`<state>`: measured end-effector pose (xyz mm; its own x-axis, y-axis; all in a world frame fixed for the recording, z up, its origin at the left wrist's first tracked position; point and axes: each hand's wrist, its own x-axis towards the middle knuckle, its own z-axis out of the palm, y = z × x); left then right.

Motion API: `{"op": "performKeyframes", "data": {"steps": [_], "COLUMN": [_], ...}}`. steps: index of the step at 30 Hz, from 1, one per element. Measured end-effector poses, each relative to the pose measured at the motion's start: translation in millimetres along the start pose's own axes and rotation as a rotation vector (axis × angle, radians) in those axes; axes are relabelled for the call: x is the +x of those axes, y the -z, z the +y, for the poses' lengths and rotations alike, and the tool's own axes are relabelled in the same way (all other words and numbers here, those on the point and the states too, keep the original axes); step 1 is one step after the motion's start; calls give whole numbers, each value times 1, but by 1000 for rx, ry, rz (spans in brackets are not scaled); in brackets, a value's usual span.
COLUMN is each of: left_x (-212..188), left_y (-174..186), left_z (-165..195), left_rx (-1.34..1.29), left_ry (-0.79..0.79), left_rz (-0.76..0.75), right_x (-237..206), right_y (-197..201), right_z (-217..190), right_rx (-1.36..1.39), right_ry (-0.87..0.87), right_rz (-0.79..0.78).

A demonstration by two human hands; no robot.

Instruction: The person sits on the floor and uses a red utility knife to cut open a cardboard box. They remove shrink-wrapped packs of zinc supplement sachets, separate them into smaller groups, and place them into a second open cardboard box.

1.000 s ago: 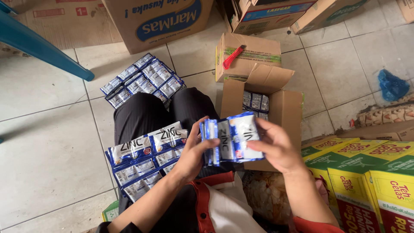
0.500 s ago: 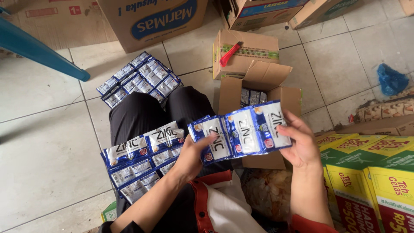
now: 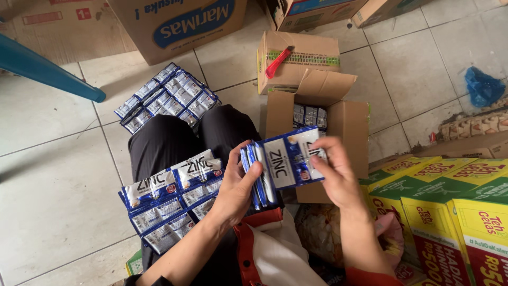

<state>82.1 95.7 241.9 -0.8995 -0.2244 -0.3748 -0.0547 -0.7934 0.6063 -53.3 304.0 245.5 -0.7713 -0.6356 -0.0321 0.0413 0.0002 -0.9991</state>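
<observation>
Blue-and-white sachet strip is held between both hands over the lap, in front of the open box; it's folded into a stack, top sachets face the camera. Left hand is closed on the strip's left end, thumb on top, fingers wrapped under the folded edges. Right hand grips the right end, thumb and fingers pinching the top sachet, palm turned toward the strip. Just left of the left hand, a pile of sachets lies on the lap, spread flat across the black trousers. Further out on the floor, beyond the knees, a second pile lies flat on the tiles. The open box stands just behind the strip, flaps up, more sachets visible inside near the far wall. Behind it is a closed carton with a red cutter lying on top. Right of the hands, touching the open box, a row of green-yellow-red cartons. Far right on the tiles, a crumpled blue bag. Far left, a teal leg runs slanted across the tiles. Large brown boxes line the far edge.
</observation>
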Motion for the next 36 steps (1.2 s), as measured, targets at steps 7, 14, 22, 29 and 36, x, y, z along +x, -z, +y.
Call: {"op": "performKeyframes", "data": {"steps": [7,14,22,29,36], "left_x": [-5,-7,-7,-10,-29], "left_y": [4,-8,16,9,-8], "left_z": [-2,-5,3,16,22], "left_rx": [198,531,218,111,380], "left_ry": [-102,-216,5,-12,-136], "left_rz": [72,118,44,-68,-200], "right_x": [1,-6,-8,-1,14], "right_y": [-15,-50,-27,-9,-30], "right_z": [-11,-30,-22,26,64], "right_rx": [-488,-711,-492,-603,-247], "right_ry": [79,163,16,-103,-156], "right_rz": [-107,-91,18,34,-250]}}
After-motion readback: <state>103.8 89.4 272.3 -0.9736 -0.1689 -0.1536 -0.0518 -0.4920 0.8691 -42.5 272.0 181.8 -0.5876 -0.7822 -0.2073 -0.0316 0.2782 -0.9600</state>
